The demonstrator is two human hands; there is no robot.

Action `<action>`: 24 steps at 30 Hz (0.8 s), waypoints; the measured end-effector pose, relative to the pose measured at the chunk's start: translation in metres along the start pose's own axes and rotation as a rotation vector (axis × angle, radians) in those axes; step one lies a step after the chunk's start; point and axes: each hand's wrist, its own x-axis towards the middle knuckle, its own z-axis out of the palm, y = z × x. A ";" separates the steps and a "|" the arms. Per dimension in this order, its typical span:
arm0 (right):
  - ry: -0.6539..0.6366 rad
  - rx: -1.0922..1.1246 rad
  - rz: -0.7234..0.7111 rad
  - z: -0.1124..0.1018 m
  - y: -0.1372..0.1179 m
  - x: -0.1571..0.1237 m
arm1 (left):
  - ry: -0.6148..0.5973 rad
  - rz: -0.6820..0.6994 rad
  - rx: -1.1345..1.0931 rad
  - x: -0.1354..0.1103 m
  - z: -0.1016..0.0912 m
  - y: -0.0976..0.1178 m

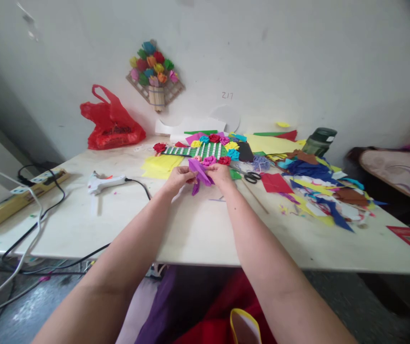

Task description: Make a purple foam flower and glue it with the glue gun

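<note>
Both my hands meet over the middle of the white table [205, 229]. My left hand [178, 179] and my right hand [221, 174] are each closed on a folded piece of purple paper [199, 176], pinching it from either side just above the tabletop. Right behind the hands lies a green-and-white striped paper craft [197, 151] ringed with small paper roses in red, pink, yellow and blue. Black-handled scissors [250, 177] lie a little to the right of my right hand.
A white glue gun [100, 182] with a black cord lies at left. A power strip [15, 200] sits on the left edge. A red plastic bag [110, 122] stands against the wall. Coloured paper scraps [319, 191] pile at right, by a dark green bottle [320, 141]. A paper-flower basket [154, 71] hangs on the wall.
</note>
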 end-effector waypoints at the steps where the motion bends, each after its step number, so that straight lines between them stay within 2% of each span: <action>1: 0.000 0.001 0.021 0.001 -0.001 0.000 | -0.003 0.003 0.011 0.000 0.000 0.000; 5: -0.021 0.043 0.090 0.003 -0.007 -0.004 | 0.012 -0.012 0.046 0.000 0.000 0.000; 9: -0.084 0.226 0.156 0.003 -0.013 -0.010 | 0.041 -0.031 0.054 -0.001 0.000 0.002; 14: -0.135 0.411 0.172 0.002 -0.018 -0.015 | 0.073 -0.035 0.045 0.000 0.000 0.001; 24: -0.193 0.413 0.119 0.001 -0.013 -0.012 | 0.116 -0.045 0.070 0.001 0.002 0.002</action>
